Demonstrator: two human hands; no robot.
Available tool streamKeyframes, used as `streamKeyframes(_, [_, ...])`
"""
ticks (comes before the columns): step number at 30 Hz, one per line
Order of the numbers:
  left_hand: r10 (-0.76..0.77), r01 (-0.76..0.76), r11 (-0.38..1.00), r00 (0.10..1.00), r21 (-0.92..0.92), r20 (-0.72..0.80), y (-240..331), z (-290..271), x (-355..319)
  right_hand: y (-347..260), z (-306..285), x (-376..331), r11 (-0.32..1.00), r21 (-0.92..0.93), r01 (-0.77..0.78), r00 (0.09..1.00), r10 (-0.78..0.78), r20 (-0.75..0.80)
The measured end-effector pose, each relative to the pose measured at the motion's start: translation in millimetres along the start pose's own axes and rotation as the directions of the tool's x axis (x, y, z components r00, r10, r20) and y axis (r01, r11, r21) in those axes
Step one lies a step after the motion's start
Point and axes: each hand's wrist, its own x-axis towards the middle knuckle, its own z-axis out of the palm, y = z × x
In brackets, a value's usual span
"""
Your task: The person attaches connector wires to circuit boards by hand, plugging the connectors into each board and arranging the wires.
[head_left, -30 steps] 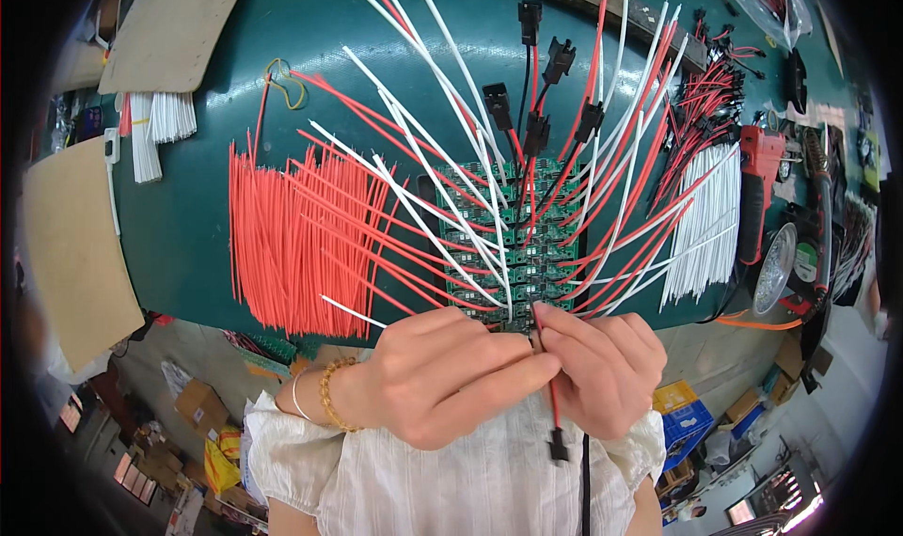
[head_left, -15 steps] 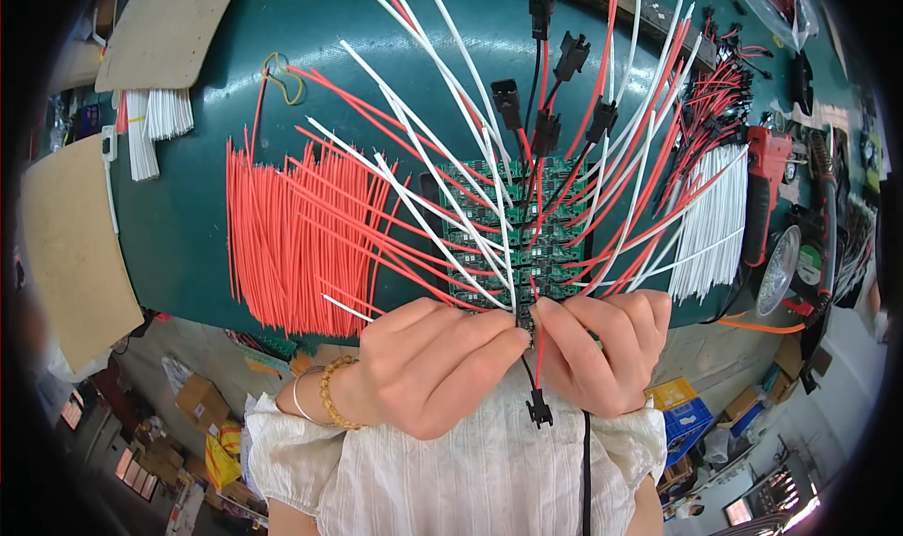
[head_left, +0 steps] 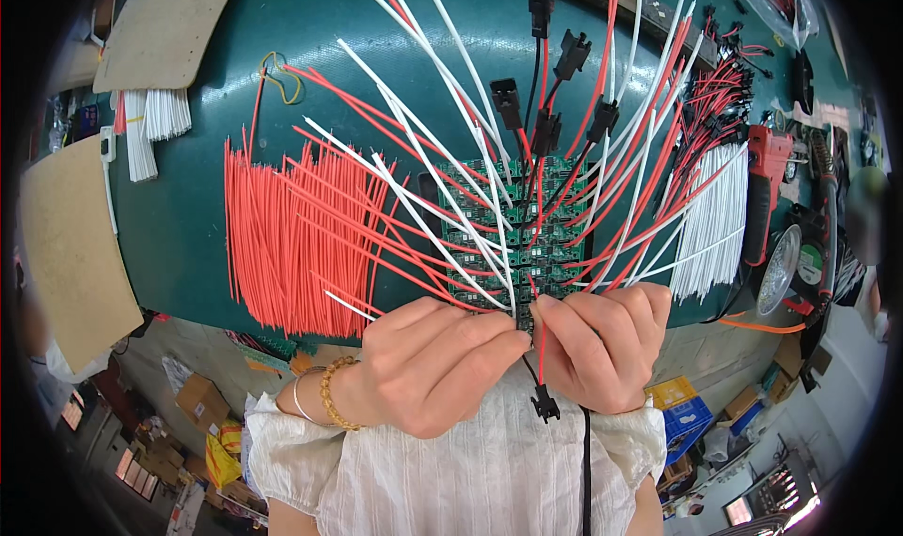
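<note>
My left hand (head_left: 437,371) is closed in a pinch at the near edge of a block of green circuit boards (head_left: 541,254). A thin black wire (head_left: 529,360) comes out under its fingertips. Right beside it, my right hand (head_left: 607,348) pinches a red wire (head_left: 540,353), partly hidden by the fingers. Both wires run down to a black plug connector (head_left: 544,404) hanging in front of my shirt. Red and white wires (head_left: 414,174) fan out from both sides of the boards. Several black connectors (head_left: 572,55) on leads stand up beyond them.
A row of loose red wires (head_left: 301,244) lies left on the green table mat (head_left: 174,216); white wires (head_left: 710,221) lie right. Behind these is a pile of connector leads (head_left: 715,103). A red-and-black tool (head_left: 767,188) and a clear round dish (head_left: 779,268) sit at the right edge.
The hanging connector has swung slightly up and to the right. Both hands keep their pinch at nearly the same place, with only slight finger shifts.
</note>
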Motion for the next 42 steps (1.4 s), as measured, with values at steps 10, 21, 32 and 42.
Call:
streamKeyframes(10, [-0.080,0.080,0.996,0.997,-0.033,-0.020,3.2,2.4,2.2,1.1,-2.4,2.3,1.000,0.004,-0.017,1.000,0.017,0.015])
streamKeyframes(21, [-0.324,0.334,0.927,0.942,0.172,-0.086,8.4,8.1,21.4,58.5,-10.6,1.7,0.729,-0.289,-0.621,0.783,0.563,-0.263])
streamKeyframes(32, [-0.084,0.089,0.994,0.993,0.065,-0.085,23.4,-6.0,22.5,36.6,-38.9,-45.9,0.398,0.472,-0.786,0.330,0.917,-0.223])
streamKeyframes(42, [-0.180,0.291,0.776,0.952,-0.559,0.246,34.5,36.2,26.9,-20.7,-44.5,-60.5,0.969,0.139,-0.206,0.961,0.227,-0.158])
